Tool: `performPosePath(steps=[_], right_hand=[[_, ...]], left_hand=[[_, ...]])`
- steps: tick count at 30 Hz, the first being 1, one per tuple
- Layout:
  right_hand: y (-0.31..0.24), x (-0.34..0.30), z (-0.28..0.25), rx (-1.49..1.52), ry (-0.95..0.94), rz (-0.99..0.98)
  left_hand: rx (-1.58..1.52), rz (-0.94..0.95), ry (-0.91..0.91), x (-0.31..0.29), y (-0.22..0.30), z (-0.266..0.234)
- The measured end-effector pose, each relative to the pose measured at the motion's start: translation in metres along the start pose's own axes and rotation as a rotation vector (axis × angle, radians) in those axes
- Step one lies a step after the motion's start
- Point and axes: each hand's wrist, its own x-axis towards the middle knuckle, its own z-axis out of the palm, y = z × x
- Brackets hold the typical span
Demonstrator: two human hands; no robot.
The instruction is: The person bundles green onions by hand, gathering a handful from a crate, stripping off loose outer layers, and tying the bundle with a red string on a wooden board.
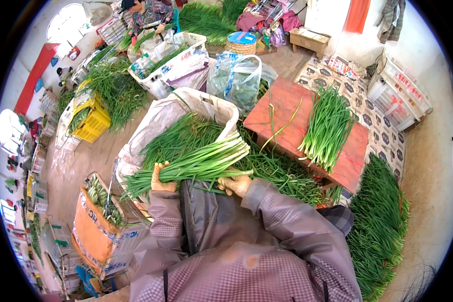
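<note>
A long bundle of green stalks with pale ends (196, 163) lies across both my hands, just above my lap. My left hand (162, 179) grips it near the leafy end, thumb up. My right hand (235, 184) holds it from below nearer the pale cut ends. Right behind the bundle stands a white sack (161, 118) filled with the same greens. On a low red table (287, 108) to my right lies a sorted bunch of stalks (327, 126).
Loose trimmings (282, 171) lie between sack and table, and a heap of greens (380, 216) sits on the floor at right. An orange-and-white sack (98, 229) stands at left. Further back are a yellow crate (93, 121), a plastic bag (236, 75), white crates (400, 93) and another person (148, 12).
</note>
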Motion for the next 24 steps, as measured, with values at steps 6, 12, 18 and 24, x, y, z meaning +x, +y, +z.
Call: performPosePath(steps=[6,12,18,24], right_hand=[[-0.038,-0.042,0.013,-0.119,-0.224,0.273],[-0.094,-0.122,-0.011,0.364,-0.547,0.209],[-0.098,-0.112,-0.063,-0.424,0.026,0.266],[-0.084,-0.034,-0.04,-0.065,0.288,0.151]], left_hand=[[-0.052,0.003,0.119,-0.006,-0.001,0.004],[-0.019,-0.008,-0.009,-0.013,-0.001,0.005],[0.0,-0.033,-0.197,-0.008,-0.001,0.002],[-0.017,-0.038,-0.28,-0.01,-0.002,0.011]])
